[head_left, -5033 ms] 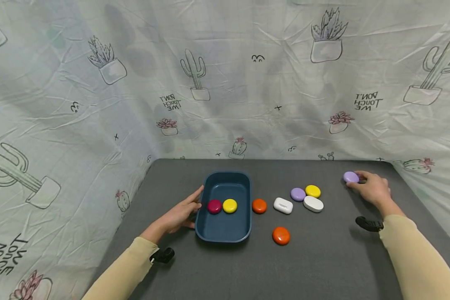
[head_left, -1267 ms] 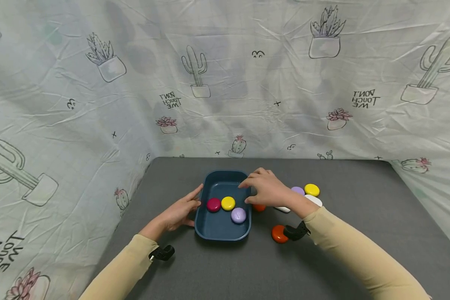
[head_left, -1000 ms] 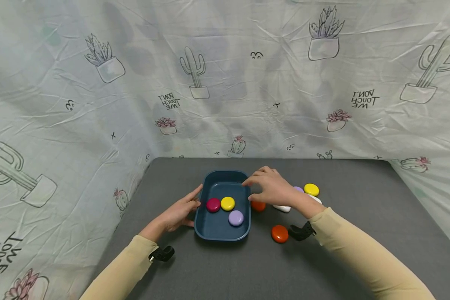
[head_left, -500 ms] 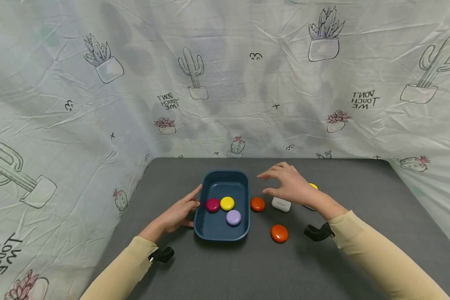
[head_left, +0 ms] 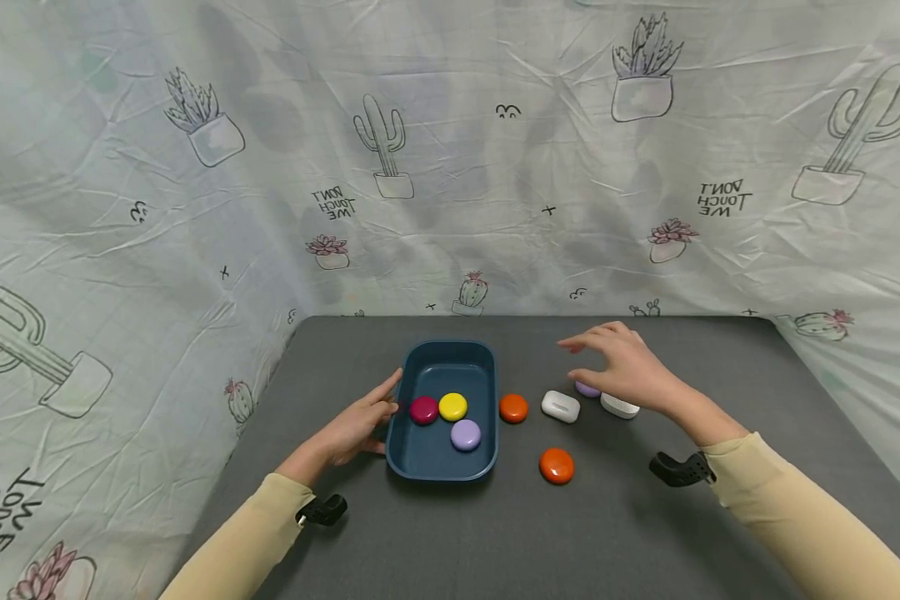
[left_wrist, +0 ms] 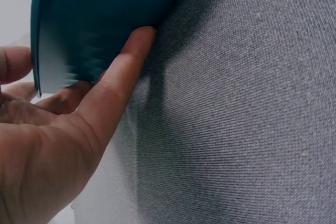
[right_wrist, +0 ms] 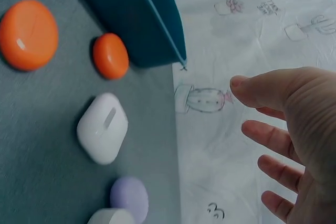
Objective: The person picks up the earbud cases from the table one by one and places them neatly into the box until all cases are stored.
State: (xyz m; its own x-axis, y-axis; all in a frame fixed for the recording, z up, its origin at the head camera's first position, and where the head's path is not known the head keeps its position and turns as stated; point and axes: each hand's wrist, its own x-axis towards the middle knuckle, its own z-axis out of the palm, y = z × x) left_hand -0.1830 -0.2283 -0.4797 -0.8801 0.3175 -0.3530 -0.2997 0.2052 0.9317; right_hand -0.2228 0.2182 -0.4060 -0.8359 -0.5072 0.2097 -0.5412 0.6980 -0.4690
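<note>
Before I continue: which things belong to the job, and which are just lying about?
Likely the job's:
blue tray, touched by left hand; inside, crimson disc, yellow disc, lilac disc.

Loose, role unclear:
two orange discs, two white pieces, second lilac disc near right hand.

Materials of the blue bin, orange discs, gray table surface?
Blue bin: probably molded plastic, satin; smooth, thin walls, soft sheen.
Orange discs: glossy, maybe plastic or glazed ceramic; bright highlights on smooth domes, can't tell which.
Gray table surface: apparently woven fabric, matte; weave shows in the left wrist view.
</note>
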